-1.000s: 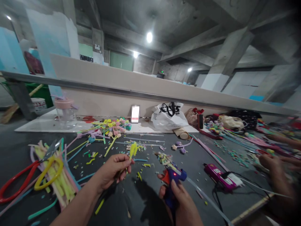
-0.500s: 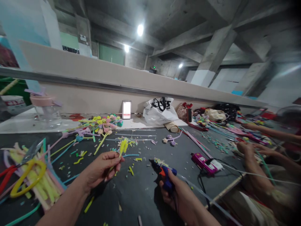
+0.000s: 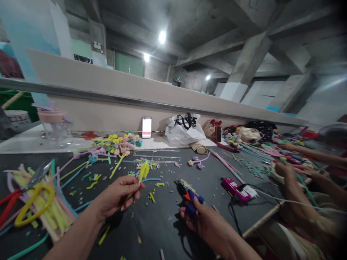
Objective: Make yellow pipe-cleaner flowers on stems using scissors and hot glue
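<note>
My left hand (image 3: 123,193) is closed, pinching the stem of a small yellow pipe-cleaner piece (image 3: 144,170) whose upper end fans out in several short fuzzy strips. My right hand (image 3: 202,216) is wrapped round the handle of a dark blue glue gun (image 3: 193,204) with an orange part. Its nozzle points up and left, well apart from the yellow piece. Small pale bits lie around the nozzle. On the table between the hands are short yellow pipe-cleaner offcuts (image 3: 151,197) and a blue pipe cleaner (image 3: 151,179).
Scissors (image 3: 35,206) with yellow and red handles lie over bundled pipe cleaners (image 3: 50,213) at left. Finished fuzzy flowers (image 3: 119,142), a phone (image 3: 146,127) and a plastic bag (image 3: 184,130) line the back. A magenta device (image 3: 235,188) with cords sits right, near another person's arms (image 3: 292,191).
My right hand and the glue gun have shifted slightly left and down. The clear strip that ran behind the gun no longer shows. My left hand keeps its pinch almost in place.
</note>
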`<action>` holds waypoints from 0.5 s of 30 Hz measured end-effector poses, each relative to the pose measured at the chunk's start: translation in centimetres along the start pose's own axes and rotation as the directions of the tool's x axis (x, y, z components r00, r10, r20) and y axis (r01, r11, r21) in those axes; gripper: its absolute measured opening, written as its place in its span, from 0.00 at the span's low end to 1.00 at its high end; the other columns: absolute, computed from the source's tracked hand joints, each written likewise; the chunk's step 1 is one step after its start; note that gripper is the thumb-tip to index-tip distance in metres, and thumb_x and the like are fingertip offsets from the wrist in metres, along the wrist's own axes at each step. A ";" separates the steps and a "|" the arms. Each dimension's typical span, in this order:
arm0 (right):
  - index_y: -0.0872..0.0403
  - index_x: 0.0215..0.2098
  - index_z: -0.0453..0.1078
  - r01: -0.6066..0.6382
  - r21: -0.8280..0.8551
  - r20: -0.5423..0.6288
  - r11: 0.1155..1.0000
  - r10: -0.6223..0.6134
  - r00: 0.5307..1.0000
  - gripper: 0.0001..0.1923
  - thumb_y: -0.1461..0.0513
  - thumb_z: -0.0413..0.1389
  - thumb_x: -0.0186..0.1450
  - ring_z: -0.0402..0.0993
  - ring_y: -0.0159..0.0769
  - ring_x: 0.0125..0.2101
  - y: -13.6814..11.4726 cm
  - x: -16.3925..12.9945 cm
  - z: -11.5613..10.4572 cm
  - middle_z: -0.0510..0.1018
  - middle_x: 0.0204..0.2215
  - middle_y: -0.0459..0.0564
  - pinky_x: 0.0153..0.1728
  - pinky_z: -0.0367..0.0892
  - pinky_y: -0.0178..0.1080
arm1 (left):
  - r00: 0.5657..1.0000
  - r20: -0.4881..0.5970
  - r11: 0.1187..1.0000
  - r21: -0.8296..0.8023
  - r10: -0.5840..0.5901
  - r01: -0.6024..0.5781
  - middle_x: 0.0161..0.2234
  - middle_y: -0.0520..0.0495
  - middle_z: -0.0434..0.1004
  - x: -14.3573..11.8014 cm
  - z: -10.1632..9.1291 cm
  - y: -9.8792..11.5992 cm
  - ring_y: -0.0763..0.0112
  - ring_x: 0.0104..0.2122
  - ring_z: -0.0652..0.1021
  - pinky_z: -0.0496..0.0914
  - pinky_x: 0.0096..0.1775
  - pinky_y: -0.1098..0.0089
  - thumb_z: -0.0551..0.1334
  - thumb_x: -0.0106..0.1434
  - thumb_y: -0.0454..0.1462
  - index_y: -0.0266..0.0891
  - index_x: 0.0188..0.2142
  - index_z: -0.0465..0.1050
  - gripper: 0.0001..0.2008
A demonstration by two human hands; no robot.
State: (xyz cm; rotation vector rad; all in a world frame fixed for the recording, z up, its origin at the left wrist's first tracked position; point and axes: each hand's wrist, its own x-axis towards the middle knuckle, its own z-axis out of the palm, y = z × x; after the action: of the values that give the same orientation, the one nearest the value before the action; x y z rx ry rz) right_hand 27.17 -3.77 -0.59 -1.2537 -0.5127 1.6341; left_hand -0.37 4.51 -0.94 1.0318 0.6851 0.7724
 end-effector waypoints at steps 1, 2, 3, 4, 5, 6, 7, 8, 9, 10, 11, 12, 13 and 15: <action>0.57 0.36 0.64 -0.011 -0.057 0.022 0.998 0.012 1.000 0.14 0.54 0.54 0.61 0.76 0.34 0.28 -0.2 -0.1 -0.2 0.78 0.29 0.55 0.25 0.67 0.31 | 1.000 0.005 1.000 -0.003 -0.003 0.003 0.19 0.53 0.69 -0.1 0.0 0.1 0.86 0.10 0.62 0.52 0.10 0.83 0.62 0.55 0.41 0.34 0.30 0.71 0.11; 0.58 0.35 0.65 -0.017 -0.129 0.033 0.992 0.022 0.999 0.15 0.53 0.55 0.60 0.76 0.34 0.26 -0.4 -0.1 -0.5 0.78 0.27 0.55 0.23 0.67 0.31 | 1.000 0.010 1.000 -0.007 -0.006 0.006 0.19 0.53 0.69 -0.1 0.0 0.1 0.86 0.10 0.62 0.52 0.10 0.83 0.62 0.55 0.41 0.34 0.30 0.71 0.11; 0.58 0.33 0.65 -0.018 -0.209 0.036 0.978 0.027 0.999 0.17 0.51 0.55 0.59 0.75 0.33 0.23 -0.6 -0.1 -0.7 0.78 0.25 0.54 0.20 0.66 0.31 | 1.000 0.012 1.000 -0.013 -0.009 0.009 0.18 0.53 0.69 -0.1 0.1 0.2 0.86 0.10 0.62 0.52 0.10 0.83 0.62 0.55 0.41 0.34 0.30 0.71 0.11; 0.57 0.31 0.65 -0.008 -0.289 0.035 0.957 0.019 0.999 0.18 0.50 0.56 0.57 0.74 0.32 0.19 -0.7 0.0 -0.9 0.77 0.22 0.52 0.16 0.64 0.29 | 1.000 0.013 1.000 -0.019 -0.011 0.011 0.18 0.53 0.69 -0.2 0.1 0.2 0.86 0.10 0.62 0.51 0.10 0.83 0.62 0.55 0.41 0.34 0.30 0.71 0.11; 0.57 0.28 0.65 0.012 -0.367 0.033 0.930 0.000 0.999 0.18 0.49 0.56 0.56 0.72 0.31 0.16 -0.8 0.1 -1.2 0.76 0.20 0.50 0.13 0.62 0.28 | 1.000 0.016 1.000 -0.024 -0.011 0.012 0.18 0.53 0.69 -0.2 0.0 0.3 0.86 0.10 0.62 0.52 0.10 0.83 0.62 0.55 0.41 0.34 0.30 0.71 0.10; 0.57 0.26 0.65 0.034 -0.440 0.033 0.897 -0.021 0.999 0.18 0.49 0.57 0.55 0.70 0.30 0.14 -0.9 0.3 -1.4 0.75 0.18 0.48 0.11 0.59 0.28 | 1.000 0.020 1.000 -0.028 -0.010 0.011 0.18 0.53 0.69 -0.2 0.0 0.3 0.86 0.10 0.62 0.52 0.11 0.83 0.62 0.55 0.41 0.34 0.29 0.71 0.10; 0.56 0.24 0.65 0.047 -0.506 0.033 0.861 -0.035 0.999 0.18 0.49 0.58 0.54 0.69 0.29 0.12 -1.0 0.4 -1.6 0.75 0.16 0.47 0.09 0.57 0.27 | 1.000 0.028 0.999 -0.031 -0.008 0.009 0.18 0.53 0.69 -0.2 0.0 0.3 0.85 0.10 0.62 0.52 0.11 0.83 0.62 0.55 0.41 0.34 0.29 0.71 0.10; 0.56 0.23 0.65 0.050 -0.565 0.030 0.823 -0.040 0.999 0.17 0.50 0.58 0.53 0.67 0.28 0.10 -1.0 0.6 -1.8 0.74 0.14 0.45 0.08 0.55 0.26 | 0.999 0.038 0.999 -0.034 -0.004 0.005 0.18 0.53 0.69 -0.2 0.0 0.3 0.85 0.10 0.62 0.51 0.10 0.83 0.62 0.55 0.41 0.34 0.29 0.71 0.10; 0.56 0.22 0.65 0.043 -0.622 0.022 0.782 -0.037 0.999 0.16 0.51 0.58 0.53 0.65 0.27 0.08 -1.2 0.7 -2.0 0.73 0.12 0.44 0.07 0.53 0.25 | 0.999 0.048 0.999 -0.034 0.000 0.001 0.17 0.53 0.69 -0.2 0.0 0.3 0.85 0.10 0.62 0.51 0.10 0.83 0.62 0.55 0.41 0.34 0.29 0.71 0.10; 0.55 0.20 0.64 0.027 -0.678 0.008 0.735 -0.029 1.000 0.16 0.52 0.58 0.53 0.63 0.26 0.06 -1.4 0.8 -2.1 0.71 0.10 0.44 0.06 0.49 0.25 | 0.998 0.058 0.999 -0.033 0.003 -0.002 0.17 0.53 0.69 -0.2 0.0 0.3 0.85 0.09 0.62 0.51 0.10 0.83 0.62 0.55 0.41 0.34 0.29 0.71 0.10; 0.55 0.18 0.64 0.005 -0.732 -0.007 0.681 -0.015 1.000 0.16 0.53 0.58 0.54 0.61 0.26 0.05 -1.7 0.9 -2.2 0.70 0.08 0.43 0.06 0.47 0.25 | 0.998 0.065 1.000 -0.031 0.005 -0.003 0.17 0.53 0.69 -0.2 0.0 0.3 0.85 0.09 0.62 0.51 0.10 0.83 0.62 0.55 0.41 0.34 0.29 0.71 0.10; 0.55 0.17 0.64 -0.011 -0.783 -0.025 0.623 -0.013 1.000 0.15 0.54 0.58 0.54 0.59 0.25 0.04 -2.1 0.9 -2.2 0.69 0.07 0.43 0.06 0.44 0.25 | 0.997 0.072 1.000 -0.028 0.007 -0.005 0.17 0.53 0.69 -0.2 0.0 0.3 0.85 0.09 0.62 0.51 0.10 0.83 0.62 0.55 0.41 0.33 0.29 0.71 0.10; 0.54 0.16 0.64 -0.003 -0.827 -0.032 0.563 -0.042 0.999 0.15 0.55 0.58 0.53 0.58 0.25 0.04 -2.5 0.8 -2.1 0.68 0.06 0.43 0.06 0.44 0.26 | 0.997 0.077 1.000 -0.024 0.009 -0.007 0.17 0.53 0.69 -0.2 0.1 0.3 0.85 0.09 0.62 0.51 0.10 0.82 0.62 0.54 0.41 0.33 0.29 0.72 0.10; 0.55 0.14 0.64 0.078 -0.886 0.001 0.457 -0.166 0.986 0.13 0.59 0.58 0.53 0.57 0.24 0.06 -3.4 0.5 -1.0 0.67 0.06 0.41 0.08 0.46 0.26 | 0.997 0.083 1.000 -0.012 0.009 -0.008 0.18 0.53 0.69 -0.2 0.2 0.3 0.85 0.09 0.62 0.51 0.10 0.82 0.62 0.55 0.41 0.33 0.29 0.72 0.11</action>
State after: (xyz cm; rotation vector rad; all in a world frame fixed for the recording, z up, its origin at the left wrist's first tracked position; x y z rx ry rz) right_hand 29.61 -2.07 1.46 -1.9635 -1.5115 1.1341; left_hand -0.41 4.32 -0.62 1.0503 0.6050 0.7359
